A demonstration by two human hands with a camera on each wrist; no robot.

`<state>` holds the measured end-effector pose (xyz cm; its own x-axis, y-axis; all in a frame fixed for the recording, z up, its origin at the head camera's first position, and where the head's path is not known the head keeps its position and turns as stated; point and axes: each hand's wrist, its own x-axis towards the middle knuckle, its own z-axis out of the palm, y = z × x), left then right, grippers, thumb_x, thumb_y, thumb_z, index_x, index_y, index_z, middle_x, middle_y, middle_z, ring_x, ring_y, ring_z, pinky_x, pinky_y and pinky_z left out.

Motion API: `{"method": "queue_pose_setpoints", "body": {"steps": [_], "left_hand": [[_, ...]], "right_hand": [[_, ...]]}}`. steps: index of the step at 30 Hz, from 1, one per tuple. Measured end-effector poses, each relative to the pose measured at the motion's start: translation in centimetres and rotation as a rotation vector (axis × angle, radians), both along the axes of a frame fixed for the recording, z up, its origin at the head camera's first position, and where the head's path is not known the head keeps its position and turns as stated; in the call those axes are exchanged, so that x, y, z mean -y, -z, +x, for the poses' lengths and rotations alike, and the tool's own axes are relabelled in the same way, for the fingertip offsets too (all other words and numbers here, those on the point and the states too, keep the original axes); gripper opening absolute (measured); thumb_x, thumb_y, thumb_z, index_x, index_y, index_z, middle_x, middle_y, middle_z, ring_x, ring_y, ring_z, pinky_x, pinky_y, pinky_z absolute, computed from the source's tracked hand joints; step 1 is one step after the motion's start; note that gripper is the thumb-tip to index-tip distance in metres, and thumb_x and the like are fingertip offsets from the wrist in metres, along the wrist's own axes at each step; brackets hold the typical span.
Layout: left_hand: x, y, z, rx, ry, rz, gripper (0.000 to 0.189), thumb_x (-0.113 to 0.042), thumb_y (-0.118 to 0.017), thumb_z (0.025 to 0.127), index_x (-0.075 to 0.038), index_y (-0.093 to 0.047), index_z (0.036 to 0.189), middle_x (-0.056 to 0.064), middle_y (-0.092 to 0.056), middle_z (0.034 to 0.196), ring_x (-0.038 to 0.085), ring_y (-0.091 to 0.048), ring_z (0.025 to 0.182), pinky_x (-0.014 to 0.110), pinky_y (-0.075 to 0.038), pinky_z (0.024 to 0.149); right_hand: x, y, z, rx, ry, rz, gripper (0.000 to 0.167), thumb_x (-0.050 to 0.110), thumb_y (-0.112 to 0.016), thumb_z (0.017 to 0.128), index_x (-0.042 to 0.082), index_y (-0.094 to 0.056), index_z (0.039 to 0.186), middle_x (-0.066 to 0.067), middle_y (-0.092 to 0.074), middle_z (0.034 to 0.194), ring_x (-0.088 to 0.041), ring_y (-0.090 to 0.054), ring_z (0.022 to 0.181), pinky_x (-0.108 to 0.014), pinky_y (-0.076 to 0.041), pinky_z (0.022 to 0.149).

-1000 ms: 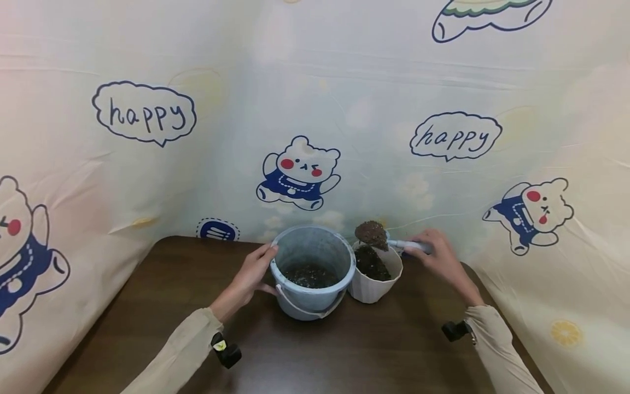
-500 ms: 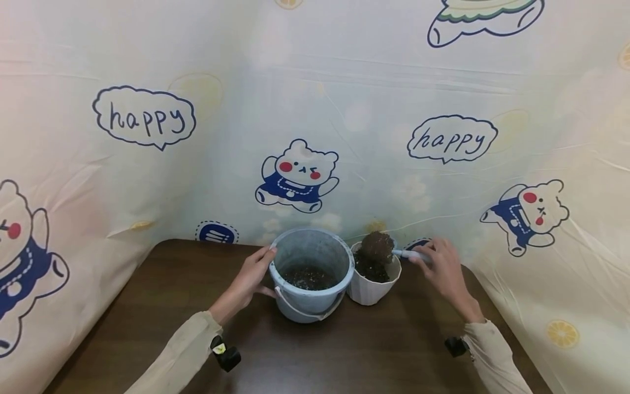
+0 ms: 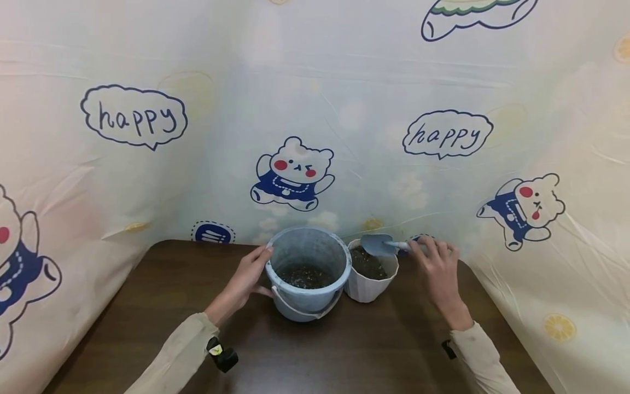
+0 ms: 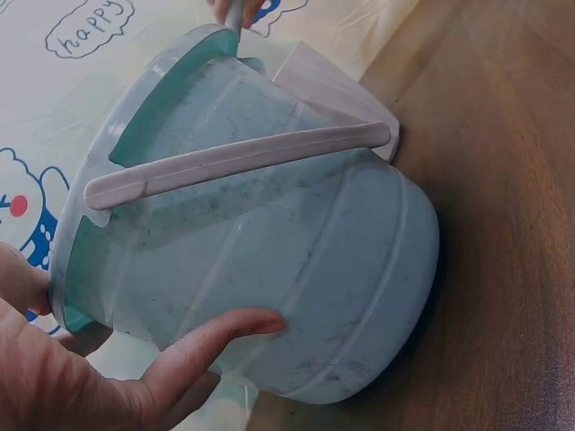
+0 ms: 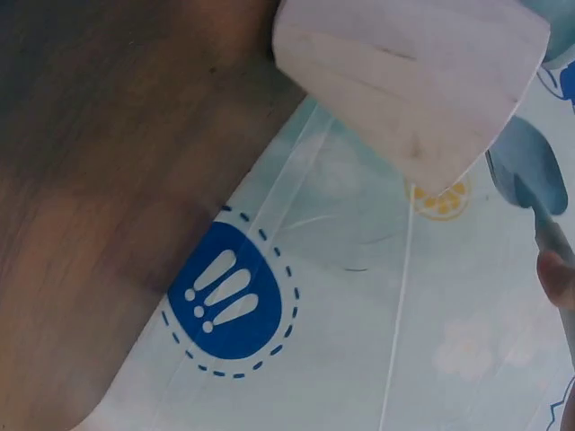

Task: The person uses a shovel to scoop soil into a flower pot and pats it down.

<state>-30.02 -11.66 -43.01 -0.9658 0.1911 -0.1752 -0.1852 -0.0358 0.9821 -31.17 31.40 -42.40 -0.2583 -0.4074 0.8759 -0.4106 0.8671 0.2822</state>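
A light blue bucket (image 3: pixel 307 306) with dark soil in its bottom stands on the table. My left hand (image 3: pixel 241 287) grips its left rim, and in the left wrist view the thumb (image 4: pixel 216 346) lies against the outer wall. Beside the bucket on the right is a white faceted flower pot (image 3: pixel 368 289) with dark soil (image 3: pixel 366 264) inside. My right hand (image 3: pixel 439 271) holds a small blue trowel (image 3: pixel 378 245) by the handle. The trowel's blade is above the pot's far rim, bare of any heap of soil. In the right wrist view only a fingertip on the handle shows clearly.
The brown wooden table (image 3: pixel 315 361) has its far edge against a patterned cloth backdrop (image 3: pixel 369 82), which also rises along both sides. The bucket's pale carrying handle (image 4: pixel 243 157) hangs down on the near side.
The trowel, heaped with soil a second ago, has tipped over the pot and its blade now shows bare. The soil in the pot looks higher. My left hand stays on the bucket.
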Motion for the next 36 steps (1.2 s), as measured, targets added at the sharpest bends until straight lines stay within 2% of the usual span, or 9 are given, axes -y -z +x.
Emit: {"method": "queue_pose_setpoints", "body": {"steps": [3, 7, 13, 18, 22, 25, 28, 32, 36], "left_hand": [[0.1, 0.0, 0.0, -0.001, 0.000, 0.003, 0.063, -0.035, -0.040, 0.114, -0.006, -0.021, 0.167, 0.024, -0.014, 0.172, 0.051, -0.022, 0.153, 0.061, -0.065, 0.073], [0.1, 0.0, 0.0, -0.001, 0.003, 0.007, 0.062, -0.034, -0.040, 0.114, -0.007, -0.022, 0.167, 0.024, -0.014, 0.172, 0.051, -0.022, 0.153, 0.062, -0.065, 0.073], [0.1, 0.0, 0.0, -0.003, 0.010, -0.004, 0.064, -0.036, -0.041, 0.114, -0.006, -0.020, 0.167, 0.024, -0.011, 0.172, 0.050, -0.017, 0.155, 0.062, -0.065, 0.073], [0.2, 0.1, 0.2, 0.009, 0.001, -0.003, 0.065, -0.036, -0.042, 0.114, -0.005, -0.020, 0.167, 0.024, -0.012, 0.172, 0.051, -0.018, 0.155, 0.064, -0.064, 0.074], [0.2, 0.2, 0.0, 0.000, 0.004, 0.016, 0.064, -0.036, -0.042, 0.114, -0.005, -0.022, 0.166, 0.024, -0.014, 0.172, 0.050, -0.018, 0.155, 0.066, -0.064, 0.075], [0.3, 0.2, 0.0, 0.002, 0.008, 0.015, 0.064, -0.037, -0.042, 0.114, -0.005, -0.022, 0.166, 0.024, -0.014, 0.172, 0.049, -0.017, 0.155, 0.066, -0.064, 0.076], [0.3, 0.1, 0.0, -0.002, 0.017, 0.011, 0.065, -0.038, -0.042, 0.114, -0.006, -0.022, 0.166, 0.023, -0.013, 0.172, 0.049, -0.018, 0.155, 0.065, -0.064, 0.076], [0.2, 0.0, -0.1, -0.007, 0.023, 0.010, 0.065, -0.038, -0.042, 0.114, -0.006, -0.021, 0.167, 0.023, -0.013, 0.172, 0.049, -0.019, 0.155, 0.065, -0.064, 0.076], [0.4, 0.2, 0.1, -0.003, 0.016, 0.014, 0.064, -0.037, -0.041, 0.114, -0.006, -0.022, 0.167, 0.023, -0.013, 0.172, 0.049, -0.018, 0.156, 0.065, -0.064, 0.075]], "right_hand": [[0.4, -0.3, 0.0, -0.022, 0.040, -0.030, 0.018, 0.010, -0.068, 0.099, 0.001, -0.075, 0.113, -0.023, -0.067, 0.106, -0.046, -0.055, 0.089, -0.065, -0.042, 0.073], [0.8, -0.6, 0.1, -0.032, 0.050, -0.069, 0.021, 0.008, -0.073, 0.092, 0.001, -0.076, 0.112, -0.023, -0.067, 0.104, -0.047, -0.055, 0.089, -0.066, -0.041, 0.073], [2.5, -1.3, 1.1, -0.021, -0.002, -0.152, 0.026, 0.003, -0.080, 0.086, 0.003, -0.077, 0.112, -0.020, -0.069, 0.103, -0.047, -0.053, 0.090, -0.062, -0.036, 0.071], [5.6, -2.7, 2.0, -0.056, -0.090, -0.149, 0.021, 0.007, -0.079, 0.091, 0.006, -0.080, 0.112, -0.017, -0.072, 0.102, -0.044, -0.054, 0.088, -0.056, -0.034, 0.070], [8.2, -4.0, 2.0, -0.034, -0.123, -0.085, 0.024, 0.012, -0.083, 0.086, 0.007, -0.081, 0.110, -0.014, -0.073, 0.101, -0.040, -0.055, 0.087, -0.053, -0.036, 0.070], [9.7, -4.1, 1.5, 0.031, -0.137, -0.031, 0.031, 0.005, -0.087, 0.081, 0.008, -0.080, 0.110, -0.014, -0.072, 0.103, -0.038, -0.055, 0.090, -0.052, -0.039, 0.072], [10.7, -4.0, 0.7, 0.087, -0.134, 0.057, 0.033, 0.000, -0.087, 0.081, 0.010, -0.080, 0.111, -0.012, -0.071, 0.106, -0.037, -0.056, 0.093, -0.054, -0.043, 0.076], [11.6, -4.3, 0.1, 0.155, -0.072, 0.253, 0.029, -0.001, -0.085, 0.084, 0.014, -0.080, 0.108, -0.007, -0.069, 0.108, -0.033, -0.056, 0.097, -0.054, -0.048, 0.083], [12.6, -4.5, -0.3, 0.206, 0.025, 0.473, 0.024, 0.004, -0.084, 0.087, 0.018, -0.080, 0.106, -0.005, -0.062, 0.110, -0.028, -0.048, 0.096, -0.050, -0.046, 0.084]]}}
